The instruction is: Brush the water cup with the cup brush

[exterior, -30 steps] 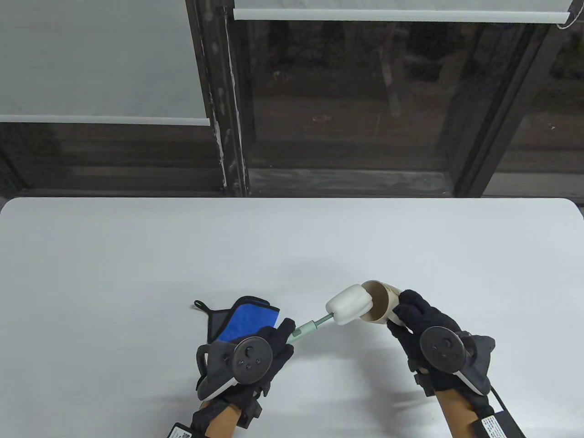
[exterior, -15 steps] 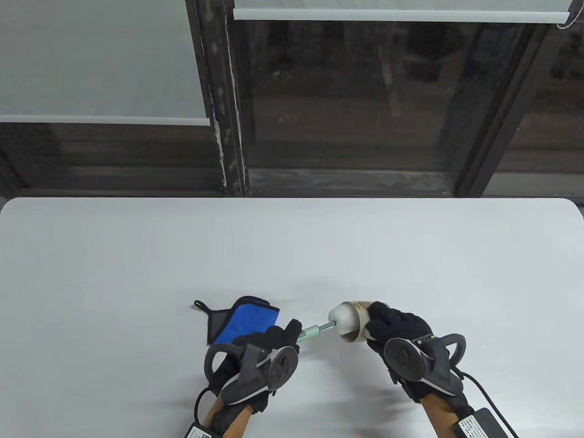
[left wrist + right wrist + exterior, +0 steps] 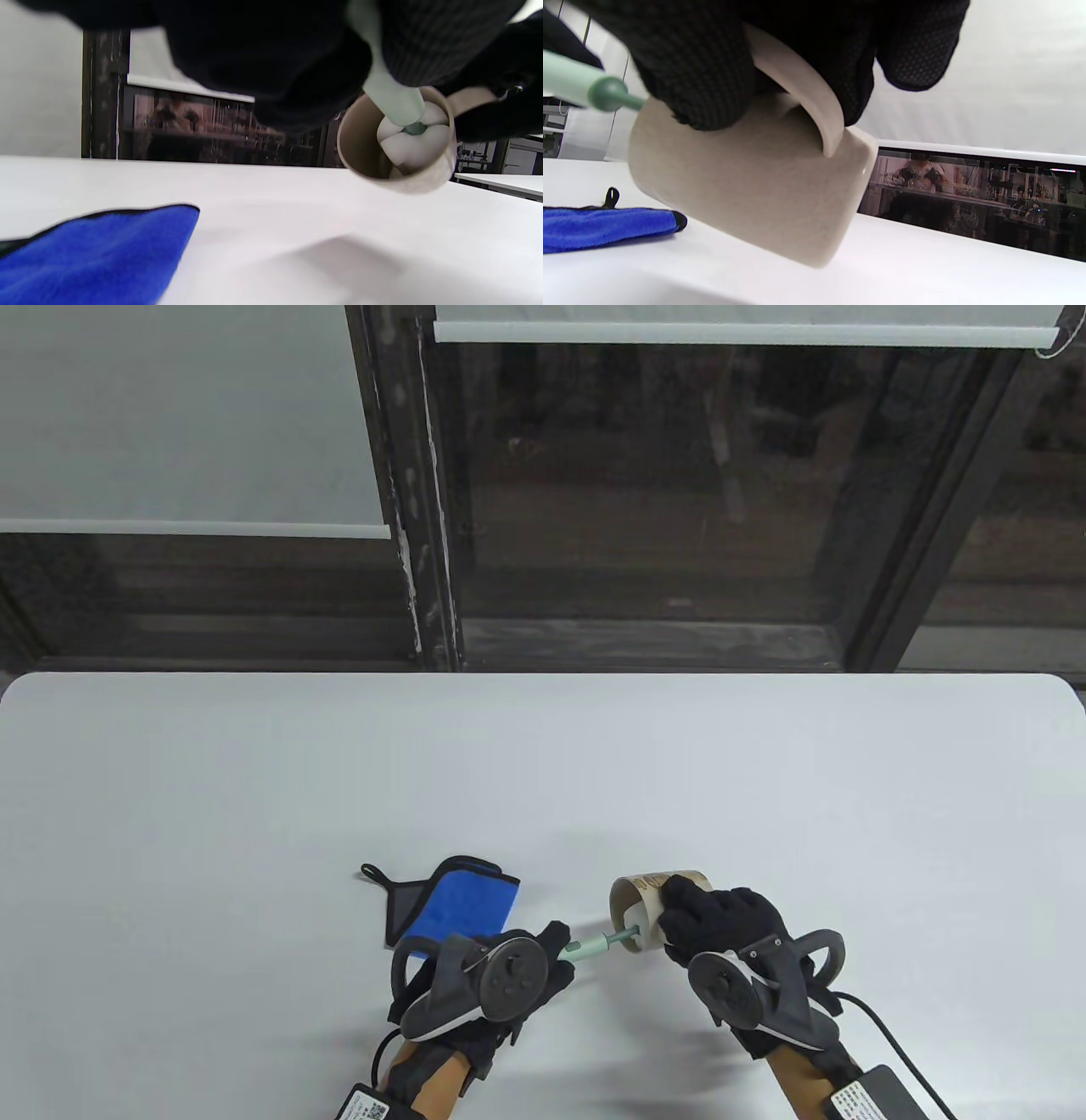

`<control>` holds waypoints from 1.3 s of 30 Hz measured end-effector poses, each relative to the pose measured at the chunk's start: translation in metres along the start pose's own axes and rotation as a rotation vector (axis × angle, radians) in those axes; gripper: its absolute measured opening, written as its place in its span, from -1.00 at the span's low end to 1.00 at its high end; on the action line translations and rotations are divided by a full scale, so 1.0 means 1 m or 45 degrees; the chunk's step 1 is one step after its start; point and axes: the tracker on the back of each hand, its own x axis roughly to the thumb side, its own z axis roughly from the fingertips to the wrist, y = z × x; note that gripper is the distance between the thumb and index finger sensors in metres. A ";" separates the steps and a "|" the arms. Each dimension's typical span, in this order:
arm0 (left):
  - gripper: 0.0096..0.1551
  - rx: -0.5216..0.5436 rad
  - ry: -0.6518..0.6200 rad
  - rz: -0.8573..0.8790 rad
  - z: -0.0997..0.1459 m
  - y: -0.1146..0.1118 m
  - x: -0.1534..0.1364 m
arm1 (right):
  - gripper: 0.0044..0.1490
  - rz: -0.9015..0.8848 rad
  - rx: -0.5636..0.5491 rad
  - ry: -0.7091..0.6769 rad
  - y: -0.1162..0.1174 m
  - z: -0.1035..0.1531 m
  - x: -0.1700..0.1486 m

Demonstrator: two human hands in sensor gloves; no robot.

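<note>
Table view: the right hand [image 3: 721,920] grips the cup [image 3: 638,909] on its side, mouth toward 9 o'clock, lower than half a second ago. The left hand [image 3: 501,976] clamps the brush [image 3: 594,948], whose foam head has gone fully inside. A cloth [image 3: 454,903] lies at the left hand's 11 o'clock.

Left wrist view: the foam head [image 3: 413,142] sits deep in the cup [image 3: 360,144].

Right wrist view: fingers [image 3: 704,72] wrap the cup [image 3: 755,186], held above the table [image 3: 925,271].

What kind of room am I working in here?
Probably an office or lab workroom at night: a bare white table, dark windows with roller blinds, desks reflected in the glass.
</note>
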 end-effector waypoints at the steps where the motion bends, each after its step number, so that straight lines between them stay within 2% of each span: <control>1: -0.39 0.038 0.010 -0.023 0.001 0.001 0.001 | -0.59 0.016 -0.001 -0.006 0.000 0.000 0.002; 5: -0.43 0.084 0.126 -0.054 0.002 0.003 -0.009 | -0.59 -0.035 -0.013 -0.021 -0.006 0.001 0.005; 7: -0.43 0.014 0.172 -0.051 0.002 0.003 -0.015 | -0.59 -0.091 -0.047 -0.050 -0.009 0.001 0.005; 8: -0.42 0.026 0.190 -0.043 0.001 0.002 -0.017 | -0.59 -0.091 -0.072 -0.054 -0.011 0.002 0.005; 9: -0.42 -0.032 0.192 -0.015 0.000 0.001 -0.019 | -0.59 -0.091 -0.092 -0.050 -0.013 0.002 0.005; 15: -0.41 -0.073 0.084 0.026 0.000 -0.001 -0.008 | -0.59 -0.067 -0.098 -0.002 -0.011 0.001 0.000; 21: -0.40 0.040 0.006 0.025 0.007 0.012 0.000 | -0.59 -0.063 -0.050 0.046 -0.005 0.000 -0.002; 26: -0.40 0.121 0.116 -0.066 0.010 0.013 -0.006 | -0.59 -0.070 -0.032 -0.017 -0.009 0.000 0.004; 29: -0.40 0.021 0.185 -0.058 0.004 0.008 -0.014 | -0.60 -0.109 -0.049 -0.056 -0.013 0.003 0.007; 30: -0.40 -0.077 0.203 0.018 0.002 0.006 -0.018 | -0.59 -0.086 -0.060 -0.075 -0.014 0.004 0.007; 33: -0.40 -0.149 0.215 0.107 0.000 0.001 -0.020 | -0.59 -0.072 -0.091 -0.058 -0.015 0.004 0.005; 39: -0.40 -0.128 0.061 0.142 0.003 0.007 -0.007 | -0.58 -0.053 -0.101 -0.004 -0.013 0.002 -0.003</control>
